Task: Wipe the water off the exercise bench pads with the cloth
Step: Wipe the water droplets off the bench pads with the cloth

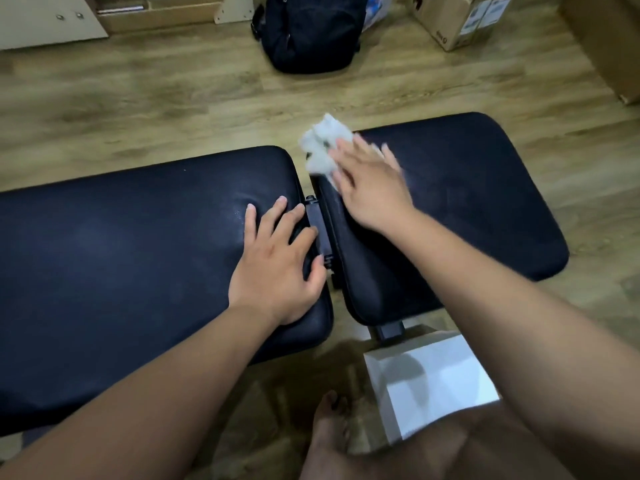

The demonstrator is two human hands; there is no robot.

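Pressing crumpled white cloth (320,147) onto black seat pad (467,188), right grip (370,188) flat-fingered; resting splayed left grip (277,261) on long pad (121,254).

A black backpack (311,29) is sitting on the wooden floor (156,109) at the top, cardboard boxes (457,19) are standing to its right, and a white box (433,382) is lying low down on the right.
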